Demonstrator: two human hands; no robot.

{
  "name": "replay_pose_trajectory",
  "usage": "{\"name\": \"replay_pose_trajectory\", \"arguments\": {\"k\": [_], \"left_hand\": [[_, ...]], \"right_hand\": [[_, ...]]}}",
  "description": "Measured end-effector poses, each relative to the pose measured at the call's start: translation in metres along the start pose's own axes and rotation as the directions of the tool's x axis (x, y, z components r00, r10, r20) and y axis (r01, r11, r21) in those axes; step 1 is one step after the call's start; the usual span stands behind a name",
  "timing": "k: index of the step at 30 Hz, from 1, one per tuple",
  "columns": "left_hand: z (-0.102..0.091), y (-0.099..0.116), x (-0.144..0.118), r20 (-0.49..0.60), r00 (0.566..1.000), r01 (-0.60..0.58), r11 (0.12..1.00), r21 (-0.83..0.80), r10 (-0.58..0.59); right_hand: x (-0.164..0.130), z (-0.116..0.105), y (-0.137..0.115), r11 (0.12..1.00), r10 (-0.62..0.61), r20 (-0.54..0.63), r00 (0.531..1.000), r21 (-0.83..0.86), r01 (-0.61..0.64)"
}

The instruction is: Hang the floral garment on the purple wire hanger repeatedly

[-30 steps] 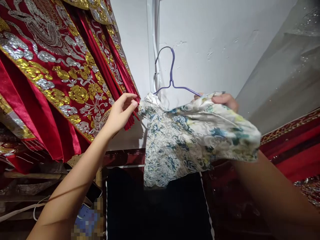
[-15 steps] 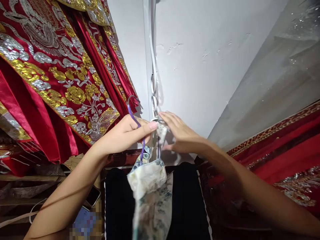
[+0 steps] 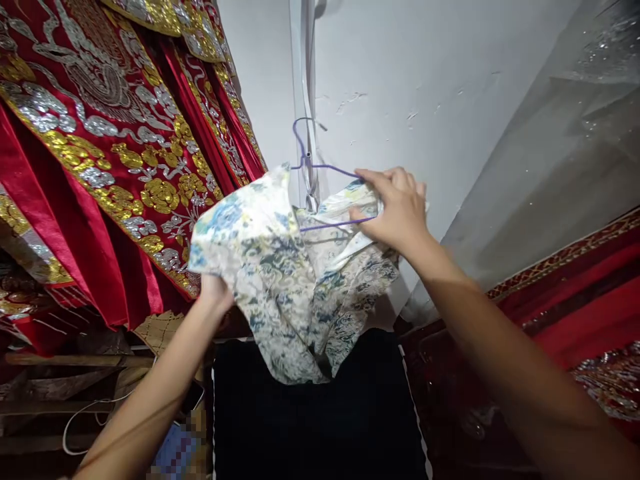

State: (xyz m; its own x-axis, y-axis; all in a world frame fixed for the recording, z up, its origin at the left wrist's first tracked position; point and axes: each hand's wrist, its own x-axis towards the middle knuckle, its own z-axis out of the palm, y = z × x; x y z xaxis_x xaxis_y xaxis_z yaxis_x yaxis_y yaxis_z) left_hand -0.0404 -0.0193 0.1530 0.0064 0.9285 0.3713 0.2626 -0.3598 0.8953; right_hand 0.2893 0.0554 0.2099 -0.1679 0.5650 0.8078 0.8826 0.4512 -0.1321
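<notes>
A short-sleeved blouse (image 3: 280,280) with a blue, green and yellow floral print on pale cloth is spread in front of me. A thin purple hanger (image 3: 333,167) runs through its neck opening, hook upward, its lower bar showing across the neck. My right hand (image 3: 397,207) grips the blouse's right shoulder together with the hanger's right end, the thumb by the lower bar. At the other side, my left hand (image 3: 215,291) reaches up under the left shoulder, and cloth hides its fingers.
Red garments (image 3: 150,153) with gold and silver sequins hang on the left. A pale metal strip (image 3: 303,73) runs along the white wall (image 3: 400,87) behind the hanger. Translucent plastic sheeting (image 3: 545,167) covers the right side, above more red cloth (image 3: 590,287). A white cable (image 3: 75,427) lies lower left.
The bunched blouse is now spread wide over the hanger, which is turned broadside to me and raised. My left hand has moved left beneath the cloth; my right hand has moved right and up.
</notes>
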Motion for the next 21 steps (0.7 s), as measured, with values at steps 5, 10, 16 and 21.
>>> {"name": "replay_pose_trajectory", "arguments": {"k": [5, 10, 16, 21], "left_hand": [[0.046, -0.063, -0.062, 0.001, 0.961, 0.266, 0.919, -0.29, -0.278], [0.072, -0.07, -0.077, 0.049, 0.948, 0.319, 0.929, -0.189, -0.315], [0.074, -0.06, -0.07, -0.043, 0.965, 0.239, 0.938, -0.251, -0.258], [0.084, -0.061, -0.078, -0.113, 0.947, 0.257, 0.919, -0.298, -0.302]], "right_hand": [[-0.029, -0.004, 0.01, 0.994, 0.08, -0.004, 0.997, -0.074, -0.08], [-0.05, -0.006, 0.002, 0.995, 0.052, -0.072, 0.996, -0.083, -0.058], [-0.027, -0.02, -0.01, 0.997, 0.038, -0.134, 0.99, -0.067, -0.047], [-0.002, -0.003, -0.02, 0.993, -0.116, 0.002, 0.993, 0.022, 0.116]]}}
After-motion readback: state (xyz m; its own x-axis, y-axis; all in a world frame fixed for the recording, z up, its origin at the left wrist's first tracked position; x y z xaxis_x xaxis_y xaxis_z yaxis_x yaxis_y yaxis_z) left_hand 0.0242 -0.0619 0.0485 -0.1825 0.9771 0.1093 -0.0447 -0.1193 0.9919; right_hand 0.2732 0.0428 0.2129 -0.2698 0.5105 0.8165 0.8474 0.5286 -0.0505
